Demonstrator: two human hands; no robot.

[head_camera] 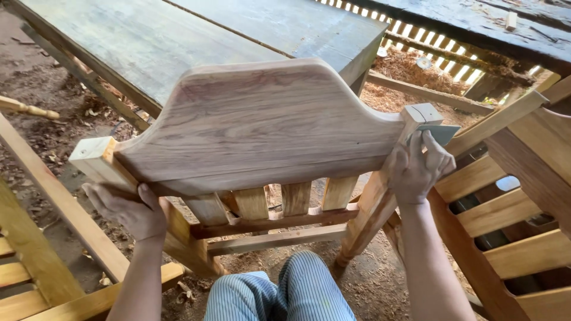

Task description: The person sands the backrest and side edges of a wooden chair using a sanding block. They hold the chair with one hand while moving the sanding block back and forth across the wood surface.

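A bare wooden chair back (pixel 262 128), with a wide shaped top panel and several short slats below it, is tilted toward me in the head view. My left hand (pixel 134 209) grips its left post just under the panel. My right hand (pixel 416 169) presses a grey piece of sandpaper (pixel 443 134) against the top of the right post (pixel 416 116). My knee in striped blue trousers (pixel 279 291) sits below the chair.
A large grey-green wooden table (pixel 196 35) stands behind the chair. More unfinished chair frames flank me, one at the right (pixel 511 208) and one at the left (pixel 35 249). Sawdust and shavings cover the dirt floor (pixel 410 68).
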